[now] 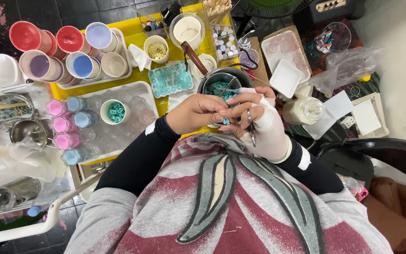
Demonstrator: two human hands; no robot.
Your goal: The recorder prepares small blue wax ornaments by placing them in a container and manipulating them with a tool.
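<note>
My left hand (194, 113) is bare and closed, its fingertips pinching a small teal piece (225, 121) held between both hands. My right hand (259, 123) wears a white wrap and grips thin metal scissors (250, 126), with its fingers meeting the left fingertips. Both hands hover just in front of a dark metal pot (212, 78) holding teal pieces and a thin stick. A wooden-handled tool (192, 54) leans on the pot's rim.
A teal mould tray (170, 79) lies left of the pot on the yellow table (135, 32). A clear tray (132, 106) holds a cup of teal rings and pink and blue jars. Coloured cups (71, 47) stand at the back left. A white bottle (304, 110) stands to the right.
</note>
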